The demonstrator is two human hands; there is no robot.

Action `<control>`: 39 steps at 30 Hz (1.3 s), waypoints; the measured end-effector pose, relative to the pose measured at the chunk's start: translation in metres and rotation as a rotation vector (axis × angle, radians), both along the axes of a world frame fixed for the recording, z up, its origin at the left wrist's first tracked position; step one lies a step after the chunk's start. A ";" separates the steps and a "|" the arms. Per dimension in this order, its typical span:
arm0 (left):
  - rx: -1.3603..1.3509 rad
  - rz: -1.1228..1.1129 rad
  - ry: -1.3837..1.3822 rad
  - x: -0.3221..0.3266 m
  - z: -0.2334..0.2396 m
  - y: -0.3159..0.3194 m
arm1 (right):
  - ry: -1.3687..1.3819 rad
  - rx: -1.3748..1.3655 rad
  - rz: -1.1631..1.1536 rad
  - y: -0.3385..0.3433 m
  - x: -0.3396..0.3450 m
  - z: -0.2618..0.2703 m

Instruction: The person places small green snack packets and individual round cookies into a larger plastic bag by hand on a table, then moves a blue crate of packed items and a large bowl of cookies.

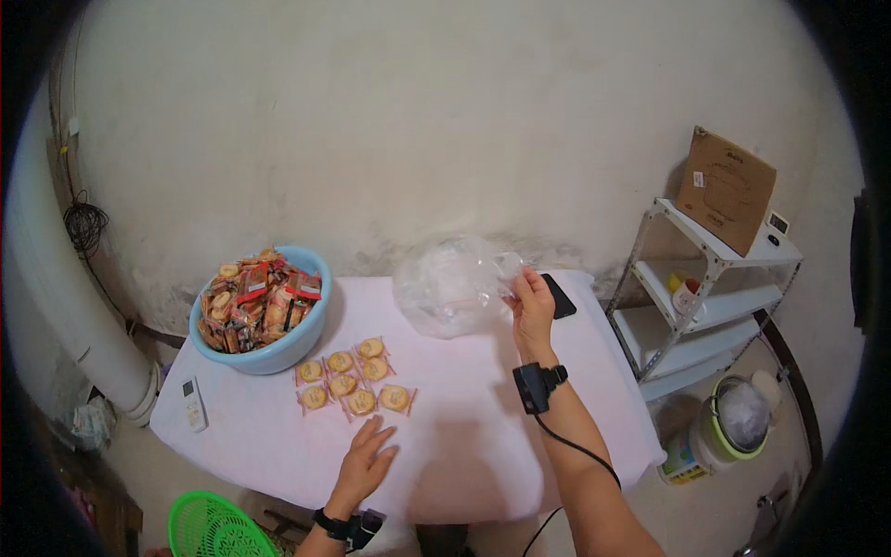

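Observation:
My right hand [533,310] pinches the edge of a clear plastic bag [445,289], which lies puffed out at the back of the table. My left hand [363,459] is held over the front of the table, fingers apart and holding nothing. Just beyond its fingertips, several round biscuits in clear wrappers [361,402] lie in a loose cluster. A single wrapped biscuit [395,397] sits at the cluster's right side. Behind them, a light blue plastic basin [278,358] is heaped with packaged snacks [261,299].
A white cloth [480,390] covers the table. On it lie a remote control [193,404] at left and a black phone [560,297] behind my right hand. A metal shelf [703,264] with a cardboard box [727,188] stands right; a green basket [216,526] is below left.

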State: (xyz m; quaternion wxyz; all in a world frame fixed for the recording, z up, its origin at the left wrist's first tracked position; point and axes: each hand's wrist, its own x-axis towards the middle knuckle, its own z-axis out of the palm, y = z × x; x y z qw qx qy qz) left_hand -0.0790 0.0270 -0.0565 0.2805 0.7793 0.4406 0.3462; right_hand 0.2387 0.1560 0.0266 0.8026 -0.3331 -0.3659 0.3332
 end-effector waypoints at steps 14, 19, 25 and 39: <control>-0.491 -0.101 -1.260 0.047 0.035 -0.026 | 0.384 -0.111 0.529 -0.163 -0.083 -0.024; -0.474 0.118 -1.182 0.041 0.052 -0.050 | 0.340 -0.102 0.421 -0.187 -0.089 -0.031; -0.319 0.285 -1.021 0.027 0.045 -0.064 | 0.414 -0.192 0.304 -0.207 -0.085 -0.033; 0.180 0.249 -0.340 0.010 0.044 -0.110 | 0.062 -0.329 0.492 -0.241 -0.118 -0.013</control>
